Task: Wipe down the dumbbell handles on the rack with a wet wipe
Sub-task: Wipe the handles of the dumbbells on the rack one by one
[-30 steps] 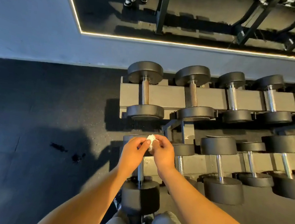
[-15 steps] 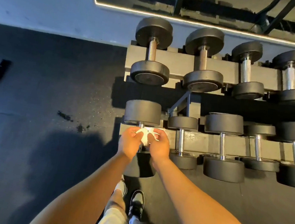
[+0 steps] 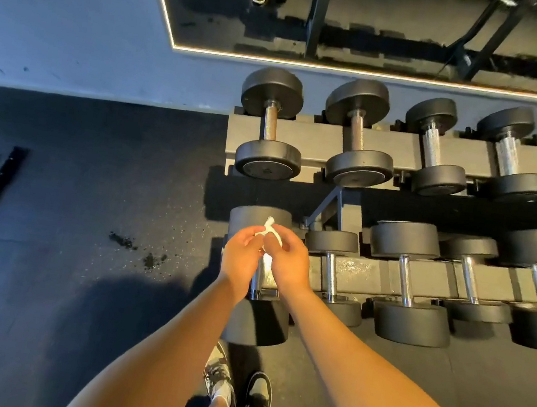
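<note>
Left hand (image 3: 241,257) and right hand (image 3: 288,261) have raised the wet wipe (image 3: 269,228) off the lower-left dumbbell handle (image 3: 259,278), each grip pinching it; probably refolding, wiping paused.

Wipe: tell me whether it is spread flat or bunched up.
Bunched up: the wipe is a small crumpled wad pinched between the left hand and right hand.
</note>
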A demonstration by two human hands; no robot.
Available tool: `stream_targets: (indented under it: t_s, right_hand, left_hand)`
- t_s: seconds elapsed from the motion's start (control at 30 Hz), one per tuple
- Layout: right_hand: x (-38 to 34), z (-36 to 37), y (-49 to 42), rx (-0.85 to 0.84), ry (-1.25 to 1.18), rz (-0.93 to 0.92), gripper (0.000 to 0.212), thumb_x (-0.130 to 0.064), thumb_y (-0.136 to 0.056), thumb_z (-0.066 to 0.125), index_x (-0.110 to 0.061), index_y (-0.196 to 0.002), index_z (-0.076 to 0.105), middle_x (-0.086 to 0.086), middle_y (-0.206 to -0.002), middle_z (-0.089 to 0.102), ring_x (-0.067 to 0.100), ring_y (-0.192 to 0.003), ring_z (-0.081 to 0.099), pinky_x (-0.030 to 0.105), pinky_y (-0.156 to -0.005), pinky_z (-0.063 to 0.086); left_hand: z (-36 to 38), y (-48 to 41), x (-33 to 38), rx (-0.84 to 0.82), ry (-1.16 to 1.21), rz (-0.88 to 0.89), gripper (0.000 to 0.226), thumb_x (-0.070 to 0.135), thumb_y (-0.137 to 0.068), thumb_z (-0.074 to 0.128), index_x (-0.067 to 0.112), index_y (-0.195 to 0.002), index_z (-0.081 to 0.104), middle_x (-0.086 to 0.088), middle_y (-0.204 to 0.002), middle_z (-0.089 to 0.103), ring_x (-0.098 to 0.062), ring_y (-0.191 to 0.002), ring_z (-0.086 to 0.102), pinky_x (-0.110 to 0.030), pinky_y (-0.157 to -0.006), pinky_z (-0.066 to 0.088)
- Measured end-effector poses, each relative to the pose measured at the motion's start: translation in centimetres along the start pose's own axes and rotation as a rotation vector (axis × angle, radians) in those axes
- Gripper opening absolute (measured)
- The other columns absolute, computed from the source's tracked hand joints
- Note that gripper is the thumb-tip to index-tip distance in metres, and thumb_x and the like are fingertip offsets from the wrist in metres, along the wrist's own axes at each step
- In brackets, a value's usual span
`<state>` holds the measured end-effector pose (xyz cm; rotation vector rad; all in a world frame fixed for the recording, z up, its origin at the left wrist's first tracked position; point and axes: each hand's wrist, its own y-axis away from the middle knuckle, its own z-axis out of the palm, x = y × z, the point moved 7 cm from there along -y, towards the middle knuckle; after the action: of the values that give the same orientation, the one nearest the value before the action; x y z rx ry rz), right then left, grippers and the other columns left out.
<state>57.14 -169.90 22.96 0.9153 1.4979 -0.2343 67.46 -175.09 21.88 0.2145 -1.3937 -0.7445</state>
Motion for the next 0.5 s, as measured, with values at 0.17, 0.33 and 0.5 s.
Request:
stream_targets:
  t_s: [0.17,0.33,0.5]
  right_hand:
    - [-3.2,-0.3,-4.0,0.075,-0.072,-0.011,0.032,-0.010,-0.098,0.060,-0.022,-0.128,0.067,-0.004,-0.120,0.067,0.011,-0.110,0.063,0.022,-0.088,0.051]
    - [-8.4,-0.7,-9.5,0.283,-0.016,-0.130,0.034,-0.006,-0.100,0.055,-0.013,-0.133,0.063,0.005,-0.126,0.056,0.013,-0.113,0.055,0.018,-0.095,0.041]
    - [-9.9,-0.8,-15.2,0.375,-0.069,-0.075,0.034,-0.005,-0.100,0.054,-0.009,-0.132,0.064,0.004,-0.129,0.052,0.017,-0.117,0.057,0.027,-0.107,0.041]
  left_hand:
    - [1.3,-3.4,5.4,-0.017,-0.209,0.188,0.026,0.015,-0.104,0.054,0.027,-0.123,0.067,0.001,-0.134,0.062,-0.014,-0.124,0.059,-0.032,-0.108,0.047]
    - [3.8,-7.6,11.4,0.006,-0.696,0.505,0.044,0.007,-0.106,0.044,0.016,-0.149,0.047,-0.002,-0.162,0.034,-0.017,-0.152,0.027,-0.036,-0.125,0.023]
    - [5.2,-10.6,13.7,-0.045,-0.814,0.545,0.052,0.008,-0.106,0.043,0.013,-0.157,0.032,-0.005,-0.163,0.030,-0.020,-0.152,0.027,-0.040,-0.125,0.024]
